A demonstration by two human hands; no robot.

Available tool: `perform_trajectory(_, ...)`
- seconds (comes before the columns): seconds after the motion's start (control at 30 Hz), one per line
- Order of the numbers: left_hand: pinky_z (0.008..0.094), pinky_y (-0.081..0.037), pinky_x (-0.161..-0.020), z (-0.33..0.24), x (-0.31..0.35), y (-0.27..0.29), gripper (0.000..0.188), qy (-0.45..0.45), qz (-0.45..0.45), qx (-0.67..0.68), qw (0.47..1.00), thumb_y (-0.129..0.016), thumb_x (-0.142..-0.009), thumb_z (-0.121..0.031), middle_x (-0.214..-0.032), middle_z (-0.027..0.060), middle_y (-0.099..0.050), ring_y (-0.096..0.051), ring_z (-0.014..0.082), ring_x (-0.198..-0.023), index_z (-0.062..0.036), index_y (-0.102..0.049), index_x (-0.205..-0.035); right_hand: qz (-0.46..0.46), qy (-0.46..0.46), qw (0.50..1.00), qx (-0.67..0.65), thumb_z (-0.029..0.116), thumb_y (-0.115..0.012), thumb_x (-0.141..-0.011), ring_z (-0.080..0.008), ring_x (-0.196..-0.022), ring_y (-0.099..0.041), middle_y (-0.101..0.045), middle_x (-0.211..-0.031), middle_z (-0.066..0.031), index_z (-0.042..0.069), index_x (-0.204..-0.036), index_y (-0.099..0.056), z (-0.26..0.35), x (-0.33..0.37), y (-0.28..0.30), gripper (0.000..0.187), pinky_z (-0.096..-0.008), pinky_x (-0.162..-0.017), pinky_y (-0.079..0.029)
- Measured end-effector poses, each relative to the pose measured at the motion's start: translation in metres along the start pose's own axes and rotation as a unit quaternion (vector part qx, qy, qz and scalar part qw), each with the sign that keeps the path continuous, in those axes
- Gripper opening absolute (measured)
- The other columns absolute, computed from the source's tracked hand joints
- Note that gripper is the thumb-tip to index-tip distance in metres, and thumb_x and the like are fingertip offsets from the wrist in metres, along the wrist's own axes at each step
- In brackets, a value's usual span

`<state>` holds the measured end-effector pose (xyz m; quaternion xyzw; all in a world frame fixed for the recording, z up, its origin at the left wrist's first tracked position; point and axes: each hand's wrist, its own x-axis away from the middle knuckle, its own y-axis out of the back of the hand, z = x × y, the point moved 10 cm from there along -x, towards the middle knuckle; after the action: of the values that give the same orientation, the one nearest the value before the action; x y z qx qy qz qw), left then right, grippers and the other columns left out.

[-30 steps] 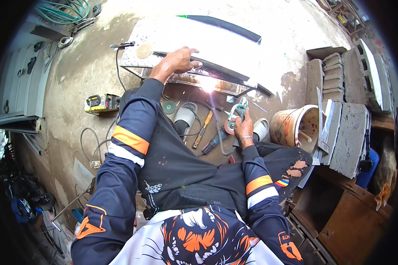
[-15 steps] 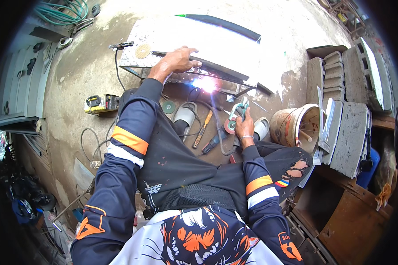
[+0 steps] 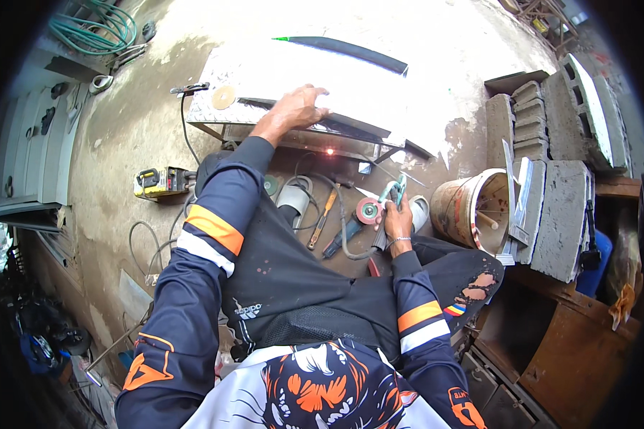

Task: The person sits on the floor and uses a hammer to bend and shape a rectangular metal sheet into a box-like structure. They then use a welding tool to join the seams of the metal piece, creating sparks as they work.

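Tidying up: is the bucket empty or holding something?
The bucket isn't empty: a rod-like piece shows inside. Anything deeper, cannot tell.

- Metal bench: top washed-out white, red glow under front edge
- Dark flat bar: lengthwise along bench front
- Teal welding holder: tilted, near bench

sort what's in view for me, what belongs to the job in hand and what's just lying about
Seems in use:
teal holder, in the right hand
dark metal strip, by the left hand
clamp with black cable, probably

Apparently lying about:
angle grinder
orange-handled tool
bucket
concrete blocks
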<state>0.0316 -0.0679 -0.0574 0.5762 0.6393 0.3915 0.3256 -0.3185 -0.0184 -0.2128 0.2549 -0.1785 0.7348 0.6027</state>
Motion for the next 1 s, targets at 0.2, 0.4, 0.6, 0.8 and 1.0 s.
perform_trajectory(0.2,0.048,-0.048,-0.099,-0.053,-0.027,-0.071,0.064,-0.051,0.027,-0.06,0.997,-0.074,-0.086,-0.045,-0.123,0.0213,-0.062,-0.061,0.0411,-0.114,-0.0063,-0.057,-0.133,0.004,-0.136,0.98,-0.147,0.01,-0.048,-0.098,-0.0203,-0.054,-0.054,-0.05,-0.072,-0.008,0.007,-0.121,-0.041,-0.014,0.046,0.023,0.024,-0.0355,-0.041,-0.047)
perform_trajectory(0.4,0.056,-0.046,-0.099,-0.07,-0.038,-0.141,0.055,-0.022,0.077,-0.153,0.985,-0.075,-0.084,-0.046,-0.118,0.018,-0.065,-0.064,0.036,-0.114,-0.0068,-0.062,-0.121,-0.034,-0.22,0.943,-0.248,0.013,-0.05,-0.099,-0.0257,-0.057,-0.055,-0.051,-0.076,-0.01,0.012,-0.109,-0.04,-0.035,0.079,0.062,0.014,-0.0446,-0.049,-0.05)
perform_trajectory(0.6,0.0564,-0.043,-0.09,-0.065,-0.047,-0.151,0.023,-0.043,-0.064,-0.148,0.986,-0.068,-0.089,-0.031,-0.103,0.0125,-0.067,-0.066,0.0336,-0.102,-0.0106,-0.065,-0.101,-0.055,-0.166,0.932,-0.317,0.012,-0.052,-0.098,-0.0277,-0.067,-0.056,-0.051,-0.081,-0.0127,0.004,-0.101,-0.043,-0.033,0.095,0.085,0.013,-0.0441,-0.059,-0.051)
perform_trajectory(0.8,0.0497,-0.037,-0.09,-0.084,-0.049,-0.094,0.01,-0.122,-0.125,-0.024,0.984,-0.066,-0.089,-0.022,-0.098,0.0052,-0.068,-0.065,0.0261,-0.1,-0.0139,-0.066,-0.095,-0.108,-0.07,0.946,-0.298,0.006,-0.052,-0.096,-0.024,-0.061,-0.058,-0.05,-0.086,-0.0081,0.016,-0.135,-0.03,-0.005,0.09,0.102,0.046,-0.0449,-0.049,-0.054)
perform_trajectory(1.0,0.0398,-0.046,-0.078,-0.093,-0.045,0.042,0.018,-0.174,-0.186,0.187,0.949,-0.075,-0.084,-0.009,-0.091,0.0084,-0.067,-0.066,0.0259,-0.086,-0.006,-0.068,-0.1,-0.113,0.061,0.946,-0.296,0.002,-0.051,-0.094,-0.0205,-0.06,-0.057,-0.054,-0.098,-0.0094,0.026,-0.159,-0.006,0.075,0.096,0.093,0.082,-0.0394,-0.045,-0.053)
